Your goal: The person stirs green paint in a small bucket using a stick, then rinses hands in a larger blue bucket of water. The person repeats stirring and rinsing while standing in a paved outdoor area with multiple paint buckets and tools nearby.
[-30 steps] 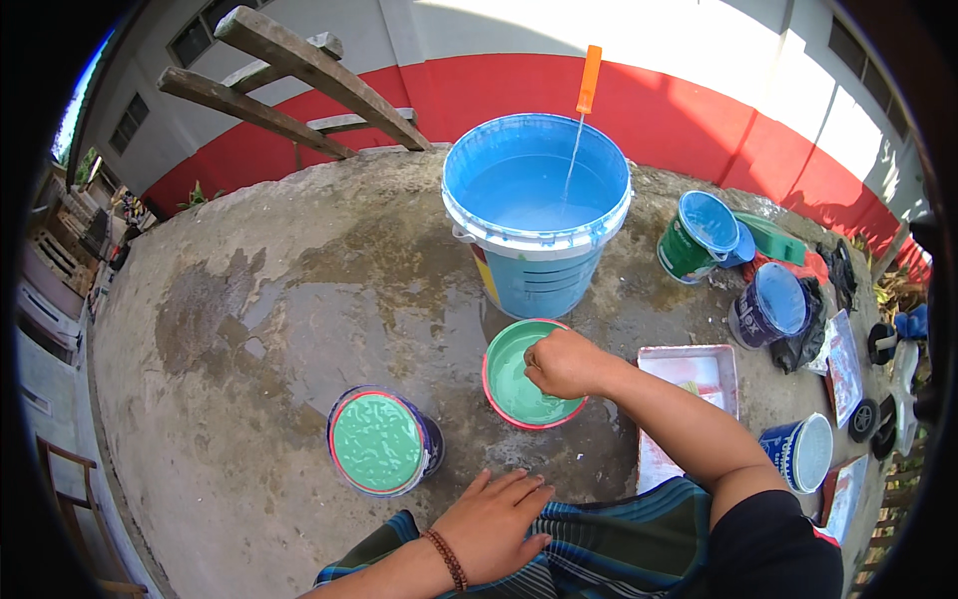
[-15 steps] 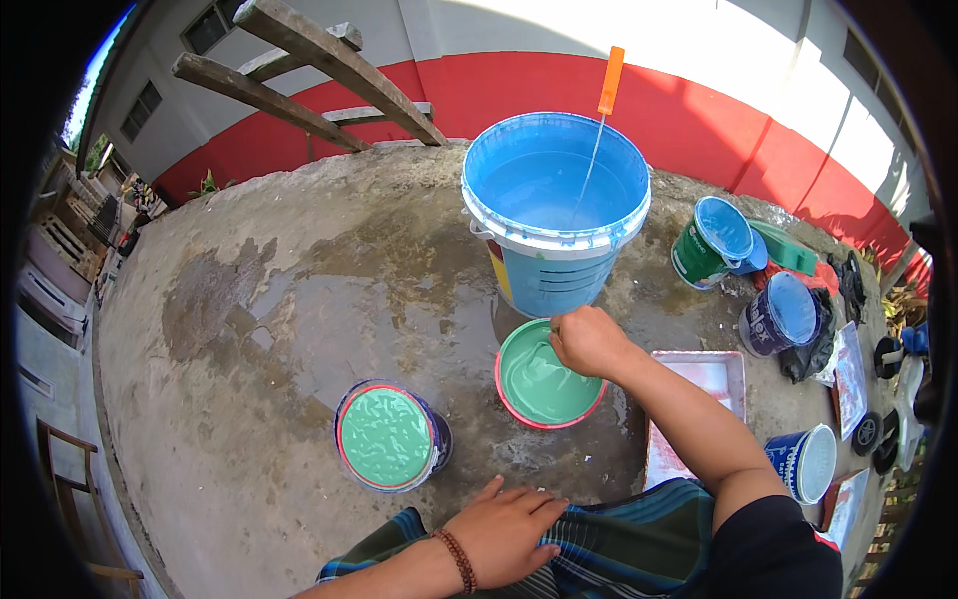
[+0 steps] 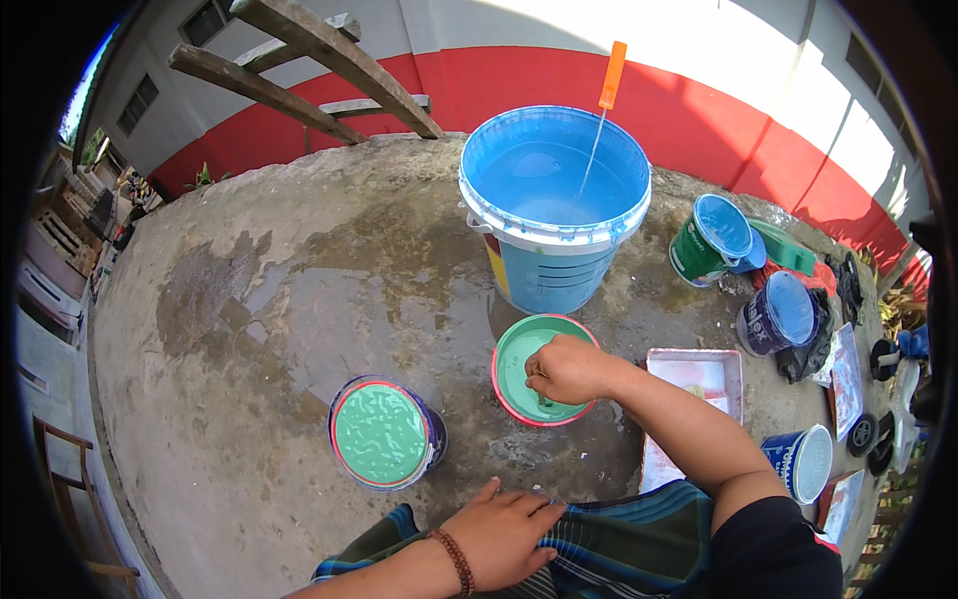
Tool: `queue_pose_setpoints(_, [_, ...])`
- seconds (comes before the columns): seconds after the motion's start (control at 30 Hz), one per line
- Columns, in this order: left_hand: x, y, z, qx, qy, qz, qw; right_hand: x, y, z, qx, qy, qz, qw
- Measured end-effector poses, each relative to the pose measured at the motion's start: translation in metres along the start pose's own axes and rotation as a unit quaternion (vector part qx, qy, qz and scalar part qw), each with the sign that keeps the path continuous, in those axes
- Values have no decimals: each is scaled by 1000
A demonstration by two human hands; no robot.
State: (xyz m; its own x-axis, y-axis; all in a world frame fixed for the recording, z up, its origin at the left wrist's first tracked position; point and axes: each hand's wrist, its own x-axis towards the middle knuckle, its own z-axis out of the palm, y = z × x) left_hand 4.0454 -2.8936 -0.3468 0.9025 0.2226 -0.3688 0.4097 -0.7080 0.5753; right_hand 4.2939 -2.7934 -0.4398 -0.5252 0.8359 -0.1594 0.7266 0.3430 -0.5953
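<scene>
My right hand point(image 3: 567, 367) is closed in a fist over a shallow green bowl with a red rim point(image 3: 514, 361). It grips a small paint-covered tool whose tip dips into the green paint. The tool's kind is hidden by my fingers. My left hand point(image 3: 502, 531) lies flat, fingers apart, on the striped cloth point(image 3: 609, 544) over my knee. A can full of light green paint point(image 3: 382, 432) stands on the concrete left of the bowl. Behind the bowl stands a big blue bucket point(image 3: 554, 225) of blue paint with an orange-handled stick point(image 3: 606, 95) in it.
A white paint tray point(image 3: 699, 384) lies right of the bowl. Several smaller cans stand at the right: a green one point(image 3: 707, 243), a dark blue one point(image 3: 776, 314) and a blue one point(image 3: 803, 461). Wooden ladder rails point(image 3: 299, 60) lean at the back. The concrete is wet.
My right hand has shifted around inside the green bowl, from its upper rim to its right side. My left hand has stayed on the cloth.
</scene>
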Motion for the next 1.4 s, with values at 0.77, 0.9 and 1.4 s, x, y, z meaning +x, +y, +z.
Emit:
queue_pose_setpoints(0.77, [-2,3,0,-4,23,29,999,4,-1,2,-36,181,118,976])
queue_pose_setpoints(0.9, [-4,3,0,-5,20,25,999,7,-1,4,-96,53,80,991])
queue_pose_setpoints(1.4, [-1,4,0,-12,6,33,999,27,-11,2,2,111,48,993])
